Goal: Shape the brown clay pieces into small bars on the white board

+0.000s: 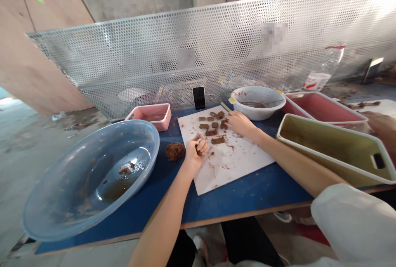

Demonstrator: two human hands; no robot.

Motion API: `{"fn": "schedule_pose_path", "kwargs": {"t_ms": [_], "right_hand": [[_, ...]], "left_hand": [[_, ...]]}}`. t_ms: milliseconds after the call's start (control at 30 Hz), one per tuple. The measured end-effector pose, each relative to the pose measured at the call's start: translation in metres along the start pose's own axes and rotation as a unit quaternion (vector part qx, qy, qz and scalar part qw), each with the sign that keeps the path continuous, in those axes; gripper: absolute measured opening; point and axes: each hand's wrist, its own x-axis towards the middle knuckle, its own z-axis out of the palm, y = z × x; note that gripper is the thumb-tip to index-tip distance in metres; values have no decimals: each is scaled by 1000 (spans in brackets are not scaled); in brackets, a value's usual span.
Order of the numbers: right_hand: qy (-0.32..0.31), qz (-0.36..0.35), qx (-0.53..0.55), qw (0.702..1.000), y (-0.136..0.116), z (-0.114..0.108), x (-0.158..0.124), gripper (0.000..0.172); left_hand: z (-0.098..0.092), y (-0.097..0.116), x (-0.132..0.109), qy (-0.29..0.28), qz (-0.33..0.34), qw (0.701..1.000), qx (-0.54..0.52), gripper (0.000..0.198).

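Observation:
Several short brown clay-like pieces (211, 133) lie on a white board (235, 164) on the blue table. My left hand (197, 149) is at the board's left edge, its fingers curled round a brown lump that they mostly hide. At the upper right of the pieces, my right hand (235, 121) touches a brown piece (223, 124) with its fingertips; whether it grips it is hard to tell. A larger brown lump (175, 151) sits on the table left of my left hand. Crumbs and smears are spread over the board.
A big blue basin (93, 176) with murky water stands at the left. Behind are a pink tray (154, 116), a phone (199, 98) and a white bowl (260, 112). On the right are a green bin (334, 147), a pink bin (328, 108) and another person's hand.

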Motion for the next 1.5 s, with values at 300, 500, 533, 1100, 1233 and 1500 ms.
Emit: {"fn": "schedule_pose_path", "kwargs": {"t_ms": [300,500,533,1100,1233,1500], "right_hand": [[-13,3,21,1000,4,4,5,25],[-13,7,30,999,5,6,5,22],[-13,7,32,999,5,7,5,22],[2,20,34,999,6,12,10,29],[1,18,36,999,3,8,9,26],[1,21,48,999,-3,4,9,24]], "left_hand": [[-1,-2,1,-4,2,1000,13,34],[-3,-2,3,-10,-12,1000,4,35],[-4,-2,3,-9,-13,1000,3,35],[-4,-2,3,-11,-10,1000,4,37],[-2,-2,2,-6,-11,1000,0,37],[-1,-1,1,-5,-11,1000,9,34]]}}
